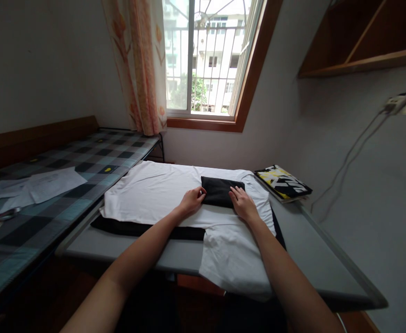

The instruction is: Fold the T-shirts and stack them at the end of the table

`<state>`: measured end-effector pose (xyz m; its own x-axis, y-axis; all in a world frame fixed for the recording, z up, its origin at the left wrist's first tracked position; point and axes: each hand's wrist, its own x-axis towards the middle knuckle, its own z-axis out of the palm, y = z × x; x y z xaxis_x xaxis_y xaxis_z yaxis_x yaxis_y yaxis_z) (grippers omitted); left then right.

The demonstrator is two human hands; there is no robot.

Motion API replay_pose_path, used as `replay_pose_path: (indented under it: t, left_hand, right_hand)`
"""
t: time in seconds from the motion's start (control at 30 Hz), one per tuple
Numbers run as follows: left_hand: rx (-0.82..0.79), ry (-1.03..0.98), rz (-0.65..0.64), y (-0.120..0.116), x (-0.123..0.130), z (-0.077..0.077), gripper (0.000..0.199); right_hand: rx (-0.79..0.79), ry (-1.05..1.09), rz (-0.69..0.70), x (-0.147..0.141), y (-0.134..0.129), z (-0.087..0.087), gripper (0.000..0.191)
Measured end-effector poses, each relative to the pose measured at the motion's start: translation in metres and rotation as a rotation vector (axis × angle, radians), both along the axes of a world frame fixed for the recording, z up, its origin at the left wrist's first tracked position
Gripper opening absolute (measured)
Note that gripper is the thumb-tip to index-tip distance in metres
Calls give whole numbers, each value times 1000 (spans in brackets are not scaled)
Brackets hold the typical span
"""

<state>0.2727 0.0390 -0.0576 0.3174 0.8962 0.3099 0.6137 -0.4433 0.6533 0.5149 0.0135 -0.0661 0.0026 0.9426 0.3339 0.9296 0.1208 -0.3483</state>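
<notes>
A white T-shirt (161, 194) is spread flat over the table, and its near sleeve hangs over the front edge. On top of it, right of the middle, lies a folded black cloth (218, 192), a neat rectangle. My left hand (191, 201) is at the cloth's left edge, thumb and fingers curled together in a pinch there. Flat on the right part of the cloth rests my right hand (243, 202), its fingers stretched out and slightly apart. More black fabric (126, 227) shows from beneath the shirt along its near side; the rest of it is covered.
The grey table (327, 259) has magazines (283, 182) at its back right. A bed with a checked cover (84, 162) stands to the left, with papers (55, 185) on it. Behind are a curtain (143, 69) and a barred window; a wooden shelf (362, 64) hangs upper right.
</notes>
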Motion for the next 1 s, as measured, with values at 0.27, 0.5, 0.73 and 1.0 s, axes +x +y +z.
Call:
replay_pose_path:
  t: [0.27, 0.5, 0.73, 1.0]
  left_hand:
    - [1, -38, -9, 2, 0, -3, 16]
    - [-174, -340, 101, 23, 4, -8, 28]
    - [-126, -315, 175, 54, 13, -4, 36]
    - [-30, -180, 193, 61, 20, -4, 25]
  right_hand:
    - [179, 335, -175, 18, 13, -10, 62]
    - [125, 439, -233, 23, 16, -10, 55]
    - [160, 403, -217, 23, 18, -13, 55]
    - [139, 333, -225, 22, 17, -13, 47]
